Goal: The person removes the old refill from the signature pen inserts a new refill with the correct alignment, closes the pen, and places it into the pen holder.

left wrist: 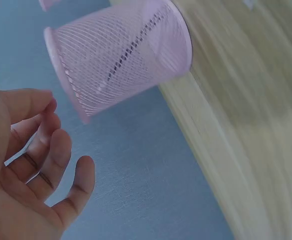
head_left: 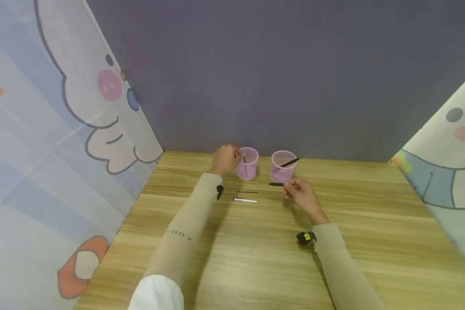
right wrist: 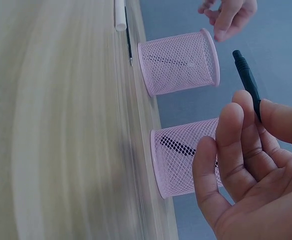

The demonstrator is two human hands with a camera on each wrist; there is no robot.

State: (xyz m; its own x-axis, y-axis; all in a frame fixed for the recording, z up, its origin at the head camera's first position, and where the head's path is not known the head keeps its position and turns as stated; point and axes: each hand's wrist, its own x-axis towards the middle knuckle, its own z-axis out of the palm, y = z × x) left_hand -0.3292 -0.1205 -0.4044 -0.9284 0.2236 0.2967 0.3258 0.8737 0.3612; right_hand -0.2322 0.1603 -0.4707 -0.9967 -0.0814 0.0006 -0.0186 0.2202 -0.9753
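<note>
My right hand pinches a black pen between thumb and fingertips, just in front of the right pink mesh pen cup. Another black pen leans inside that cup, its end past the rim. The left hand hovers beside the rim of the left pink mesh pen cup. Its fingers are loosely bent, and nothing shows between them in the left wrist view. A thin dark stick stands inside the left cup, partly veiled by the mesh.
On the wooden table, a thin pen refill and a white pen with a dark end lie in front of the left cup. A grey panel rises behind the cups. Cartoon-printed sheets flank the table.
</note>
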